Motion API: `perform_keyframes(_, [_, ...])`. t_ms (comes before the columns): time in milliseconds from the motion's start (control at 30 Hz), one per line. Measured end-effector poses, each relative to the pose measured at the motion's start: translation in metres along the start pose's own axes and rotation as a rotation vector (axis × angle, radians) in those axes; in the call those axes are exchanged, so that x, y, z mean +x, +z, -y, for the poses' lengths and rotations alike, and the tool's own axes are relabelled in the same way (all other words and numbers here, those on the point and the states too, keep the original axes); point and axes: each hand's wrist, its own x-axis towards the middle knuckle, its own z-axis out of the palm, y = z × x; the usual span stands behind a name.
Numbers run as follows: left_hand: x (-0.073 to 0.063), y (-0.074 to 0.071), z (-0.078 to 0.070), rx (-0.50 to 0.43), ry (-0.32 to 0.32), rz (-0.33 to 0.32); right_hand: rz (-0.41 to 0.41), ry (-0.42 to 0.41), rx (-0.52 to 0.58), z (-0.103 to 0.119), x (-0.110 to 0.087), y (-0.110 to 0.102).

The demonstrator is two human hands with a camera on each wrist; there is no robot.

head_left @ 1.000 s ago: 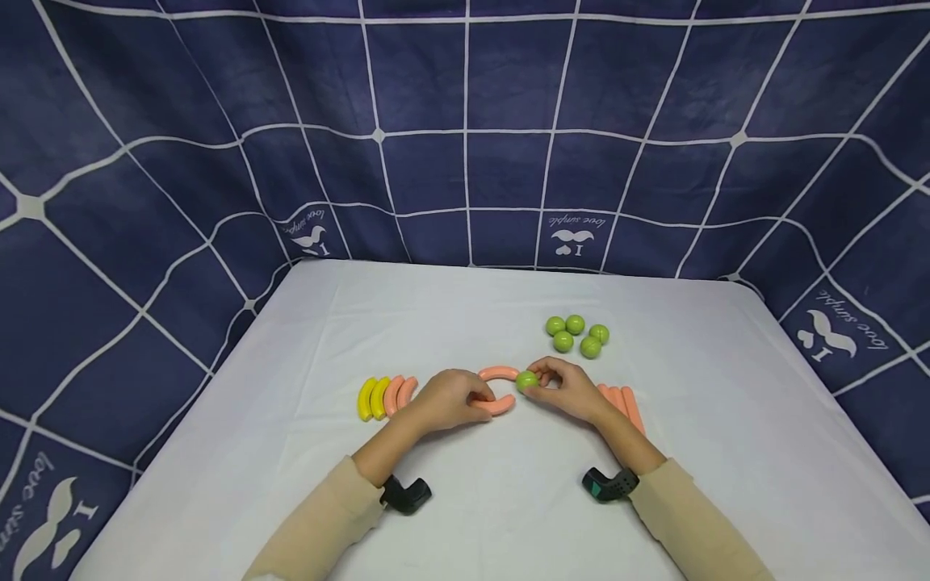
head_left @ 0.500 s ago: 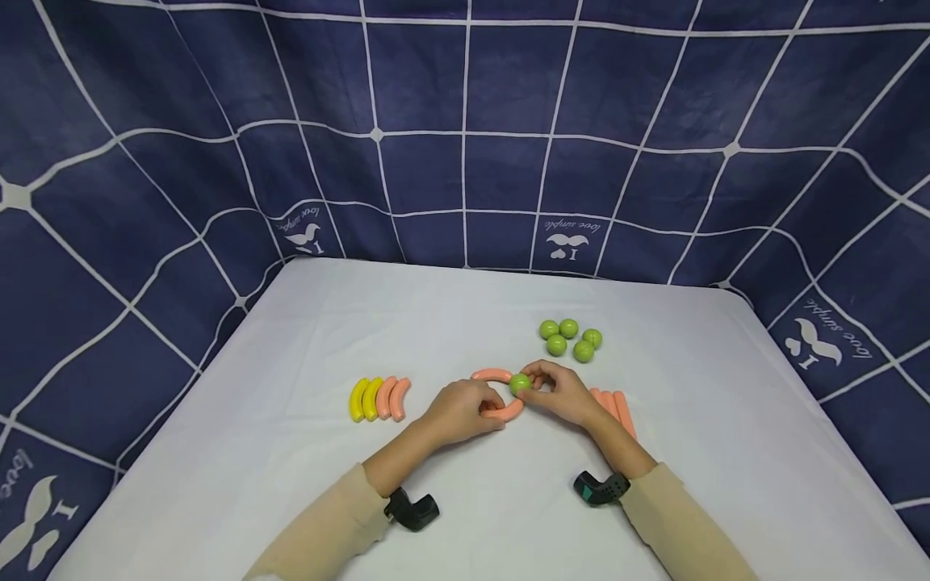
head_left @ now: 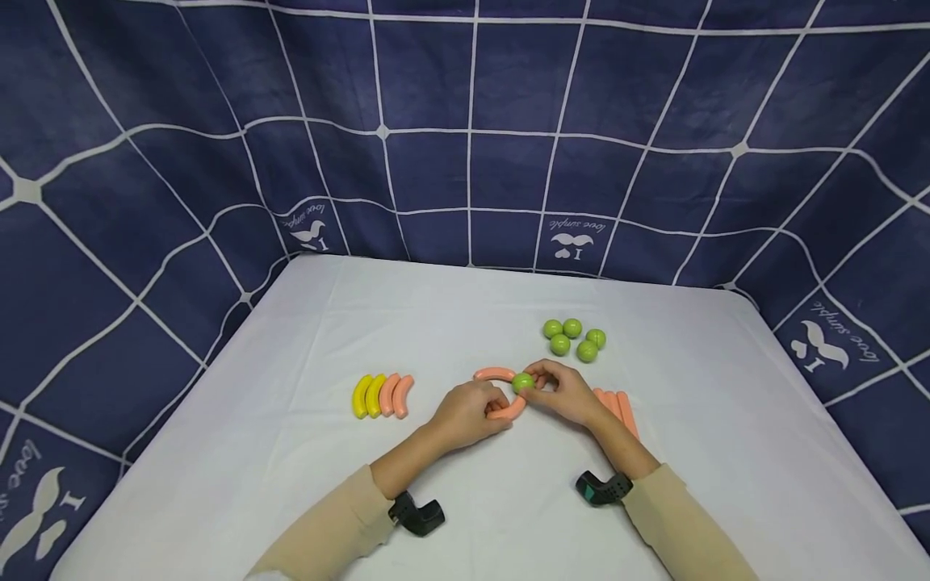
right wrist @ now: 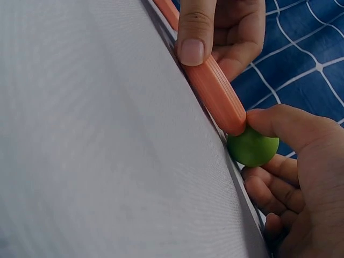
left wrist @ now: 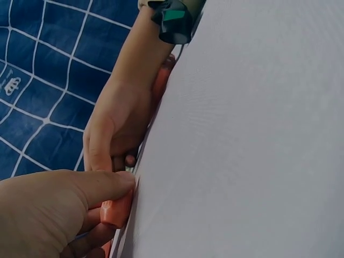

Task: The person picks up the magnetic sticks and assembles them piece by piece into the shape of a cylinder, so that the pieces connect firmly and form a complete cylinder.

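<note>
My left hand (head_left: 468,413) pinches a curved salmon-pink stick (head_left: 508,410), sausage-like, near the middle of the table. Thumb and fingers of my right hand (head_left: 563,391) hold a shiny green ball (head_left: 522,382). A second curved pink stick (head_left: 494,374) lies just beyond, one end by the ball. In the right wrist view the held pink stick (right wrist: 215,94) has its end against the green ball (right wrist: 252,148). The left wrist view shows the near end of that stick (left wrist: 114,212) under my left thumb; the ball is mostly hidden there.
Two yellow curved pieces (head_left: 366,395) and two pink curved ones (head_left: 395,395) lie in a row at the left. Several green balls (head_left: 572,328) sit at the back right. Straight pink sticks (head_left: 617,410) lie partly behind my right forearm. A blue checked curtain (head_left: 465,161) surrounds the white table (head_left: 450,307).
My left hand has slid the lower pink stick to the right, so its end now meets the green ball. The right hand keeps its grip on the ball, almost in place.
</note>
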Motion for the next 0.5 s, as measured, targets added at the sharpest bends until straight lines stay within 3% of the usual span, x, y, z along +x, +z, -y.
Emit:
perform_keyframes(233, [0.0, 0.003, 0.001, -0.025, 0.008, -0.039, -0.01, 0.008, 0.0, 0.0, 0.001, 0.001])
perform_keyframes(500, [0.0, 0.007, 0.007, -0.088, -0.004, -0.084, -0.019, 0.007, 0.001, -0.039, 0.01, 0.009])
